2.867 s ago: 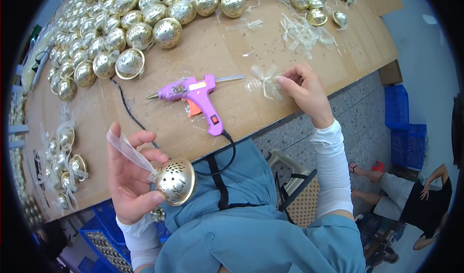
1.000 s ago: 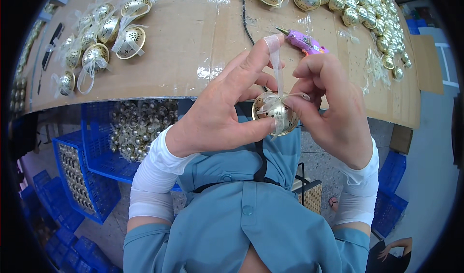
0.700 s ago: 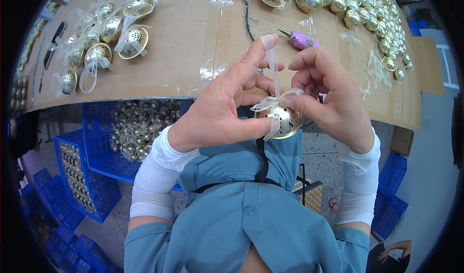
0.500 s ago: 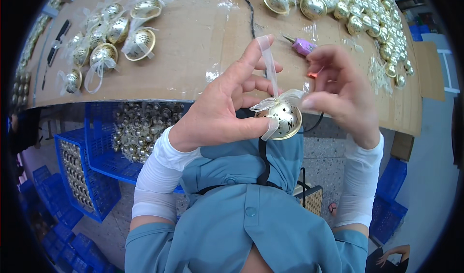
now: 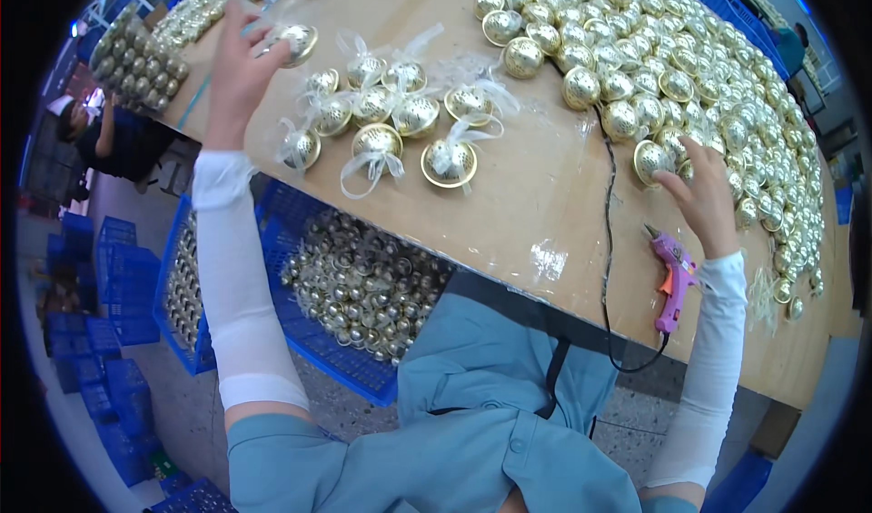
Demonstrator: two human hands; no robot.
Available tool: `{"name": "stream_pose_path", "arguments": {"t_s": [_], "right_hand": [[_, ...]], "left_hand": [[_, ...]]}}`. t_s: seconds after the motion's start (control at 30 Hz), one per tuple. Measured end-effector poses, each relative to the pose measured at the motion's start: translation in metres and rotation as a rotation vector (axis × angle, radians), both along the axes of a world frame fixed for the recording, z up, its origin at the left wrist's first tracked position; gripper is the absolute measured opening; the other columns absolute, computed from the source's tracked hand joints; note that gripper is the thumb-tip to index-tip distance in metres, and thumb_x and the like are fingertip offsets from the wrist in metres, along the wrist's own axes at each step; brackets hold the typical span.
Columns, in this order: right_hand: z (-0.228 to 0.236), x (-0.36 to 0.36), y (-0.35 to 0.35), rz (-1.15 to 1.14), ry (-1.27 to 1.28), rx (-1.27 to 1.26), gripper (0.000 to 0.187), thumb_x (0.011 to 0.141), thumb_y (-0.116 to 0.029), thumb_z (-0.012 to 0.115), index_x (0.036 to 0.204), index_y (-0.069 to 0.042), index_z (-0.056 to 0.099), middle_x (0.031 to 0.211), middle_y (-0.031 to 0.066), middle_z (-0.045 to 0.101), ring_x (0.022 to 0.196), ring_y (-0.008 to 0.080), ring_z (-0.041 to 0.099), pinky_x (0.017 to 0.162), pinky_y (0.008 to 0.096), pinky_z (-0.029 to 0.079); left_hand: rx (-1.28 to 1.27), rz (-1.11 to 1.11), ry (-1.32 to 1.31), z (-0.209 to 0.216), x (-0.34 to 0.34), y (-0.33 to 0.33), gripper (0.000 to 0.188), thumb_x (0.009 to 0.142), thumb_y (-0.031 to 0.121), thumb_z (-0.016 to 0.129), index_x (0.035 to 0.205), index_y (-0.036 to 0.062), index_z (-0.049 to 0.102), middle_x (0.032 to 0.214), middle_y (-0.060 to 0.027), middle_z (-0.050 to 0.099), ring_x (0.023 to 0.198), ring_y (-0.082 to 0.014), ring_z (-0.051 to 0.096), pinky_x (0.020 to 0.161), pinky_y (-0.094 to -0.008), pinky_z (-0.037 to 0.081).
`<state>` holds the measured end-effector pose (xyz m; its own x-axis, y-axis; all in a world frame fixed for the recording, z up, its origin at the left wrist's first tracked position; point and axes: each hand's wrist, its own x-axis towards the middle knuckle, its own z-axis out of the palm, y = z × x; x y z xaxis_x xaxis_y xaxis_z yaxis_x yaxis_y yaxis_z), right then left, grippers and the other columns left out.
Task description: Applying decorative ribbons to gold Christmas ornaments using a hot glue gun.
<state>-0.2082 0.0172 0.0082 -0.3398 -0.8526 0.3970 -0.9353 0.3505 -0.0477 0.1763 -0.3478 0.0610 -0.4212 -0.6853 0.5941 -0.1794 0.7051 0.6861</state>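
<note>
At the far left, my left hand (image 5: 243, 69) holds a gold bell ornament (image 5: 298, 44) by its side, with sheer white ribbon by the fingers. Over on the right, my right hand (image 5: 705, 193) reaches to the near edge of a large pile. Its thumb and finger close about a plain gold bell ornament (image 5: 650, 162) with a flared rim. Between the hands lie several ribboned bell ornaments (image 5: 449, 162) in a loose group. A purple glue gun (image 5: 672, 277) with an orange trigger rests on the table, left of my right forearm.
The pile of gold bell ornaments (image 5: 627, 54) covers the table's right side. A black cord (image 5: 607, 231) crosses the cardboard-covered table (image 5: 518, 213). Below its front edge stands a blue crate (image 5: 345, 381) full of ornaments, beside another blue crate (image 5: 170, 281). Another person (image 5: 109, 140) is at far left.
My hands have parted from in front of me. The left carried the ribboned ornament to the far left; the right moved out to the pile. The view has shifted, showing more of the table.
</note>
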Motion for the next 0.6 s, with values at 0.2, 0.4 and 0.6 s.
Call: {"name": "stream_pose_path", "arguments": {"t_s": [0.2,0.4,0.6], "right_hand": [[-0.001,0.014,-0.02,-0.189,-0.177,0.23,0.054,0.067,-0.021,0.074,0.112,-0.003,0.05,0.098,0.0196,0.049,0.087,0.0351,0.054,0.075,0.0387,0.046],[-0.021,0.017,-0.008,-0.064,-0.083,0.052,0.057,0.062,-0.017,0.075,0.109,-0.003,0.046,0.095,0.0177,0.048,0.084,0.0349,0.053,0.073,0.0381,0.046],[-0.024,0.009,0.001,0.016,-0.328,-0.126,0.052,0.065,-0.008,0.071,0.11,0.0,0.045,0.1,0.0129,0.051,0.087,0.0268,0.055,0.076,0.0331,0.046]], "left_hand": [[-0.067,0.187,-0.431,-0.058,-0.047,-0.068,0.085,0.068,0.013,0.067,0.139,0.0046,0.021,0.113,-0.0199,0.048,0.095,-0.0253,0.055,0.08,-0.0301,0.047],[0.136,0.043,-0.35,-0.087,-0.059,-0.081,0.078,0.067,0.019,0.066,0.135,0.0036,0.032,0.112,-0.0203,0.052,0.09,-0.023,0.057,0.078,-0.0299,0.046],[-0.062,0.319,-0.853,0.013,-0.007,-0.07,0.05,0.072,0.023,0.067,0.117,0.0058,0.055,0.099,-0.0127,0.06,0.086,-0.0198,0.058,0.072,-0.0303,0.046]]}}
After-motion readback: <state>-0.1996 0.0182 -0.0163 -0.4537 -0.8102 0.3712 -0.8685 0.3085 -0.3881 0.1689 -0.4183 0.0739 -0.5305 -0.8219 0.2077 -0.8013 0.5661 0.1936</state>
